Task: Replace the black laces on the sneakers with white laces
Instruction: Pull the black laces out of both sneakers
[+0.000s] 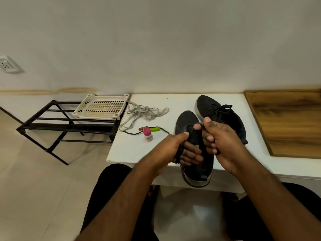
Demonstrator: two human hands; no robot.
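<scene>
Left hand (175, 148): over the near sneaker (194, 150), fingers curled round a bunched black lace (179, 153), thumb pointing toward the toe.
Right hand (220, 136): just right of the left hand, above the near sneaker, thumb and fingers pinching the same black lace.
Near sneaker: black, on the white table (182, 101), heel jutting past the table's front edge.
Far sneaker (220, 115): black, behind and right of the near sneaker, black laces in place.
White laces (144, 113): loose tangle on the table, left of the near sneaker.
Small bottle (148, 134): pink cap, upright, left of the near sneaker.
Green lighter (155, 128): lying just behind the bottle.
White tray (102, 106): on the black rack (66, 126), beyond the table's left edge.
Wooden board (288, 122): right of the far sneaker.
</scene>
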